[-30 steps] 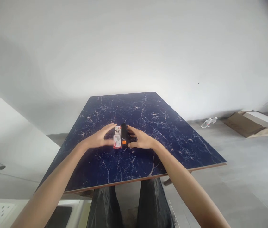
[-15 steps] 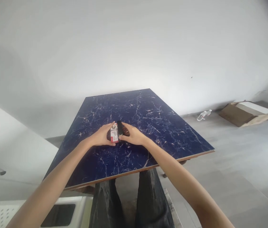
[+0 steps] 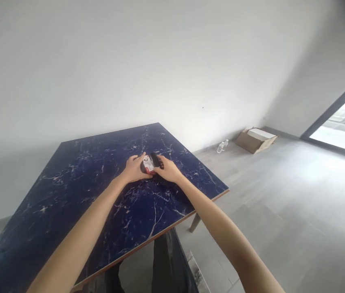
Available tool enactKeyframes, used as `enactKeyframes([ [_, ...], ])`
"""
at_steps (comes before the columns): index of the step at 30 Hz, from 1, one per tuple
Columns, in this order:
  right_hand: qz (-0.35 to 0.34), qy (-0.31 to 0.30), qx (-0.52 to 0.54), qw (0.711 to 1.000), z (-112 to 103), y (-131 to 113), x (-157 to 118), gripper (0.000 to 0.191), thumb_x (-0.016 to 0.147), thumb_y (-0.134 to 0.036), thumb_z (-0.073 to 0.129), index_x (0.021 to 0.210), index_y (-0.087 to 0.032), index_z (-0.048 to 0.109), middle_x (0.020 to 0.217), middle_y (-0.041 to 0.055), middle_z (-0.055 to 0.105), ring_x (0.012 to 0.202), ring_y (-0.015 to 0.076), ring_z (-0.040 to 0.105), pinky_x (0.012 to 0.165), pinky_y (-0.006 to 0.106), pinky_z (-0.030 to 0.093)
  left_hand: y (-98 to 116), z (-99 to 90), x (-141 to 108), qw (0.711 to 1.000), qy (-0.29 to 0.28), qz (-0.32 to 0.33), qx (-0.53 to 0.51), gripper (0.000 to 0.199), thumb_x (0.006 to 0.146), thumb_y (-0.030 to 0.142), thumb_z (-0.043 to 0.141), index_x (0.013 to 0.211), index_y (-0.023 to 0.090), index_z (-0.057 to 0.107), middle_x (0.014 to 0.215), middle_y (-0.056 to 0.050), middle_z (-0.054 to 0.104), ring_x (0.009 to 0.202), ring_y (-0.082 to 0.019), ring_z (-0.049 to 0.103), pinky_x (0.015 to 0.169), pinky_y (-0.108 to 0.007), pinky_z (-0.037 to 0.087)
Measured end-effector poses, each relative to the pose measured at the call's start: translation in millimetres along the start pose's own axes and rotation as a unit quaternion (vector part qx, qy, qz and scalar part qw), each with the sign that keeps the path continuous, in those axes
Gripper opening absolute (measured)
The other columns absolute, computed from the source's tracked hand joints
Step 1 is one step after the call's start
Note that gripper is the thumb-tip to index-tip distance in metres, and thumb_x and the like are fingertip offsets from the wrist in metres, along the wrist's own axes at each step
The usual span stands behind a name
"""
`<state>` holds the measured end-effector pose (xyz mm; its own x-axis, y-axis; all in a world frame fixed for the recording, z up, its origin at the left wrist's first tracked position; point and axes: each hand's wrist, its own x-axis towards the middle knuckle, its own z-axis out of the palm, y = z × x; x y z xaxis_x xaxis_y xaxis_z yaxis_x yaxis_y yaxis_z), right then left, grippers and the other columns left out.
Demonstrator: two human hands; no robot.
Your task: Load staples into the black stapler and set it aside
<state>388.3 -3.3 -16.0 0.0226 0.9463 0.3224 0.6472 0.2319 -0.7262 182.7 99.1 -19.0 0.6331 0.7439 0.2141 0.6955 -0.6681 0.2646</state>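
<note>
A small white-and-red printed box (image 3: 148,164) is between my hands over the dark blue marbled tabletop (image 3: 80,171). My left hand (image 3: 134,169) grips the box from its left side, thumb at the near end and fingers at the far end. Against the box's right side lies a narrow black piece (image 3: 154,159), too small to name. My right hand (image 3: 169,169) is closed around that piece, with fingertips at its far end and thumb near the box. Whether the box and the black piece are joined cannot be made out.
The table stands close to a pale wall (image 3: 99,73). On the grey floor (image 3: 260,211) to the right are clear plastic bottles (image 3: 222,146) and an open cardboard box (image 3: 253,141) with something white on it. A dark-framed glass opening (image 3: 343,122) is at far right.
My view has turned to the right, so the table appears further left and the glass opening has come into sight. Both hands keep hold of the box and black piece, now slightly tilted.
</note>
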Motion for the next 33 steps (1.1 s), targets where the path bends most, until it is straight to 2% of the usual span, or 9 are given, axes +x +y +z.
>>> enactKeyframes([
  [5, 0.059, 0.136, -0.059, 0.987, -51, 62, 13, 0.052, 0.089, -0.029, 0.053, 0.139, -0.017, 0.055, 0.131, 0.0124, 0.065, 0.115, 0.0262, 0.063, 0.103, 0.039, 0.046, 72, 36.7, 83, 0.999, -0.012, 0.027, -0.040, 0.131, 0.054, 0.075, 0.077, 0.159, 0.015, 0.026, 0.152, -0.019, 0.046, 0.140, -0.043, 0.036, 0.113, -0.048, 0.028],
  [9, 0.121, 0.213, -0.060, 0.968, -60, 85, 15, 0.052, 0.091, -0.031, 0.049, 0.140, -0.016, 0.055, 0.127, 0.0134, 0.066, 0.110, 0.0259, 0.064, 0.102, 0.040, 0.046, 102, 54.5, 111, 0.997, -0.032, 0.056, -0.052, 0.132, 0.056, 0.075, 0.075, 0.160, 0.014, 0.022, 0.152, -0.019, 0.045, 0.140, -0.044, 0.034, 0.113, -0.050, 0.028],
  [12, 0.129, 0.257, -0.063, 0.956, -59, 86, 13, 0.049, 0.092, -0.037, 0.049, 0.136, -0.015, 0.057, 0.123, 0.0148, 0.067, 0.114, 0.0289, 0.060, 0.104, 0.044, 0.043, 103, 57.2, 103, 0.996, -0.043, 0.061, -0.049, 0.131, 0.059, 0.079, 0.071, 0.160, 0.014, 0.019, 0.158, -0.021, 0.036, 0.144, -0.046, 0.028, 0.114, -0.054, 0.025],
  [15, 0.113, 0.327, -0.065, 0.936, -59, 77, 7, 0.045, 0.095, -0.040, 0.045, 0.129, -0.014, 0.058, 0.122, 0.0165, 0.064, 0.116, 0.0301, 0.055, 0.105, 0.047, 0.040, 90, 46.9, 72, 0.997, 0.002, 0.062, -0.036, 0.103, 0.081, 0.077, 0.053, 0.159, 0.015, 0.025, 0.161, -0.021, 0.029, 0.148, -0.042, 0.024, 0.115, -0.056, 0.022],
  [19, 0.003, 0.395, -0.098, 0.913, -53, 48, -3, 0.034, 0.098, -0.036, 0.042, 0.122, -0.017, 0.057, 0.122, 0.0151, 0.060, 0.118, 0.0283, 0.051, 0.104, 0.047, 0.039, 61, 19.1, 8, 0.987, 0.143, 0.076, 0.021, 0.058, 0.096, 0.059, 0.040, 0.130, 0.018, 0.063, 0.130, -0.016, 0.064, 0.137, -0.033, 0.044, 0.113, -0.050, 0.029],
  [22, -0.106, 0.344, -0.131, 0.924, -33, 20, -8, 0.025, 0.097, -0.036, 0.047, 0.110, -0.018, 0.058, 0.117, 0.0135, 0.060, 0.115, 0.0280, 0.053, 0.102, 0.048, 0.040, 34, 1.3, -40, 0.982, 0.165, -0.051, 0.071, 0.060, 0.102, 0.047, 0.026, 0.077, 0.019, 0.072, 0.071, -0.011, 0.068, 0.093, -0.029, 0.067, 0.102, -0.046, 0.040],
  [25, -0.181, 0.188, -0.162, 0.952, 2, -4, -12, 0.020, 0.094, -0.033, 0.049, 0.081, -0.021, 0.060, 0.090, 0.0086, 0.062, 0.096, 0.0259, 0.059, 0.091, 0.043, 0.047, 11, -12.0, -79, 0.981, 0.134, -0.125, 0.062, 0.056, 0.103, 0.044, 0.023, 0.099, 0.020, 0.073, 0.069, -0.008, 0.070, 0.072, -0.027, 0.068, 0.083, -0.040, 0.049],
  [29, -0.195, -0.049, -0.167, 0.965, 55, -34, -15, 0.026, 0.090, -0.025, 0.046, 0.072, -0.025, 0.065, 0.078, 0.0058, 0.065, 0.085, 0.0244, 0.063, 0.082, 0.037, 0.050, -2, -31.9, -113, 0.967, 0.177, -0.178, 0.051, 0.060, 0.100, 0.049, 0.032, 0.153, 0.020, 0.037, 0.100, -0.009, 0.075, 0.089, -0.029, 0.071, 0.083, -0.040, 0.051],
  [33, -0.173, -0.079, -0.144, 0.971, 95, -62, -10, 0.019, 0.085, -0.027, 0.054, 0.071, -0.023, 0.065, 0.075, 0.0043, 0.068, 0.078, 0.0231, 0.064, 0.079, 0.034, 0.047, -6, -43.8, -125, 0.956, 0.210, -0.184, 0.093, 0.070, 0.099, 0.055, 0.033, 0.157, 0.017, 0.029, 0.152, -0.016, 0.047, 0.140, -0.035, 0.042, 0.111, -0.049, 0.037],
])
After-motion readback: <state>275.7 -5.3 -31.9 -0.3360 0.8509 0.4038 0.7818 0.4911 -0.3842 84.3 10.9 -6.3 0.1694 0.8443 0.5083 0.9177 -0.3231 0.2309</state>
